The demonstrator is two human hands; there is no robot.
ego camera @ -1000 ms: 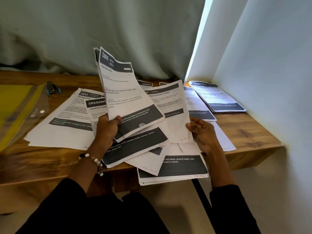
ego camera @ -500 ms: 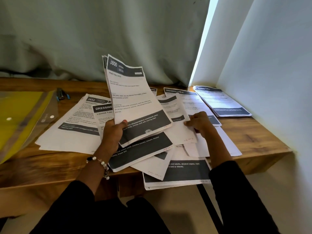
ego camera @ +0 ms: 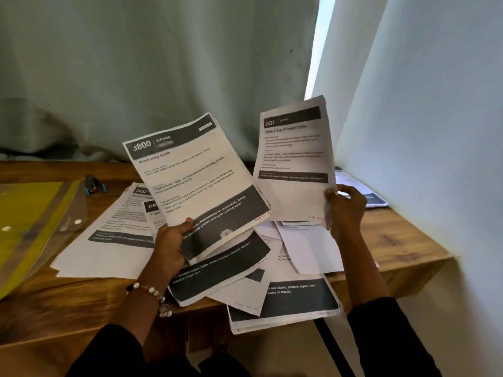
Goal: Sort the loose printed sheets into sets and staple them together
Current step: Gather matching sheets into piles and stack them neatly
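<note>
Your left hand [ego camera: 171,240] is gripping the 3800 sheets [ego camera: 198,175] mid-frame | your right hand [ego camera: 344,208] is pinching the 2437 sheet [ego camera: 292,159] right of center | loose sheets [ego camera: 109,240] are lying on the table [ego camera: 394,240]

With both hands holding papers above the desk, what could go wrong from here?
1. Several loose sheets hang over the front edge of the desk; a nudge from an arm may send them to the floor.
2. The left hand grips the 3800 set only by a lower corner, so back pages might slip out.
3. The right hand holds sheet 2437; added to the 3800 set, it would mix sets.
</note>
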